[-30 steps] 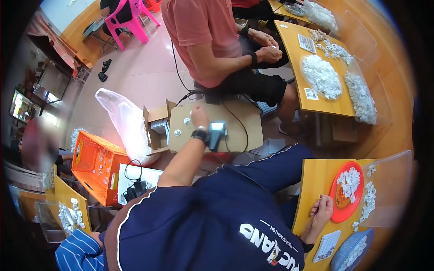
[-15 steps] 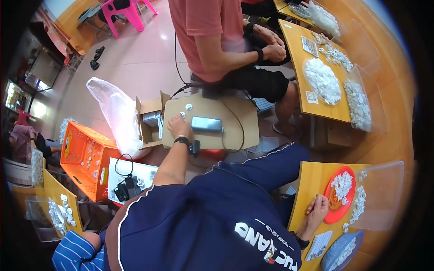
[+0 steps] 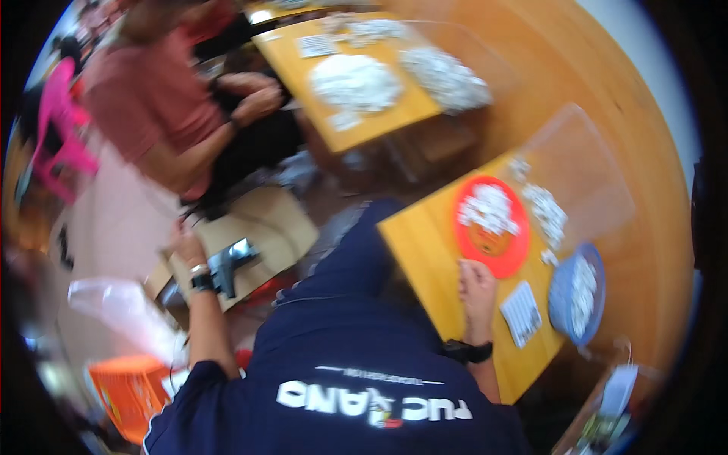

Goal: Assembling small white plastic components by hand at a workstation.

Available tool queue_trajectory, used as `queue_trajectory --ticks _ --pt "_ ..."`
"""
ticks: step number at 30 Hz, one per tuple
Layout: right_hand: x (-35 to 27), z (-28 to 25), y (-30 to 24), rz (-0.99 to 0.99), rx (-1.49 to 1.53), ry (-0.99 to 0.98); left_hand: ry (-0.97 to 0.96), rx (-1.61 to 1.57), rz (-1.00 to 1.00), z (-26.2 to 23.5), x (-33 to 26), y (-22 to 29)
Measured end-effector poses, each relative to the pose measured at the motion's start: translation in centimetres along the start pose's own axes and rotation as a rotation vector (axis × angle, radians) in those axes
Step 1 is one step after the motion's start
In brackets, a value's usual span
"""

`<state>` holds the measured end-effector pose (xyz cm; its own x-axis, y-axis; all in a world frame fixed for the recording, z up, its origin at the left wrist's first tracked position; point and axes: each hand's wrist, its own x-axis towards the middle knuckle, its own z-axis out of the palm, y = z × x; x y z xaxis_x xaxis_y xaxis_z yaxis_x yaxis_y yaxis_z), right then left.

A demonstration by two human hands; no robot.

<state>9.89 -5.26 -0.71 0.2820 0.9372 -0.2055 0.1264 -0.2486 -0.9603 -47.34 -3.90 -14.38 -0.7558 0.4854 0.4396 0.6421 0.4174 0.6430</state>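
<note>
My left hand (image 3: pixel 186 244) is over the left part of a cardboard sheet (image 3: pixel 282 227), smeared by motion, so its fingers are unclear. Beside it on the cardboard lies a dark phone-like device (image 3: pixel 244 252) with a bright glare. My right hand (image 3: pixel 477 292) is on the yellow table (image 3: pixel 425 250), fingers curled closed; what they hold, if anything, is hidden. Just beyond it, a red plate (image 3: pixel 512 262) bears a heap of small white pieces (image 3: pixel 487 208). A white card-like panel with a grid (image 3: pixel 521 313) lies to its right.
A blue basket (image 3: pixel 563 292) of white pieces stands at the table's right, near a clear plastic tray (image 3: pixel 588 178). Ahead, a person in a pink shirt (image 3: pixel 148 98) sits by another yellow table (image 3: pixel 318 117). An orange crate (image 3: pixel 129 394) and plastic bag (image 3: pixel 125 311) are at left.
My view has swung right, bringing the right-hand table toward the middle and blurring the picture. My left hand now shows over the cardboard's left part; my right hand stays closed by the red plate.
</note>
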Motion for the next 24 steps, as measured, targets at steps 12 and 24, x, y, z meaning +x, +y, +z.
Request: queue_trajectory --ticks 12,24 --pt "-3.2 -6.4 1.9 -0.036 0.290 0.229 -0.800 -1.054 0.333 0.8 -8.1 33.8" --pt "-1.1 -6.8 3.9 -0.152 0.158 0.274 -1.466 -0.981 1.150 1.2 -25.2 57.8"
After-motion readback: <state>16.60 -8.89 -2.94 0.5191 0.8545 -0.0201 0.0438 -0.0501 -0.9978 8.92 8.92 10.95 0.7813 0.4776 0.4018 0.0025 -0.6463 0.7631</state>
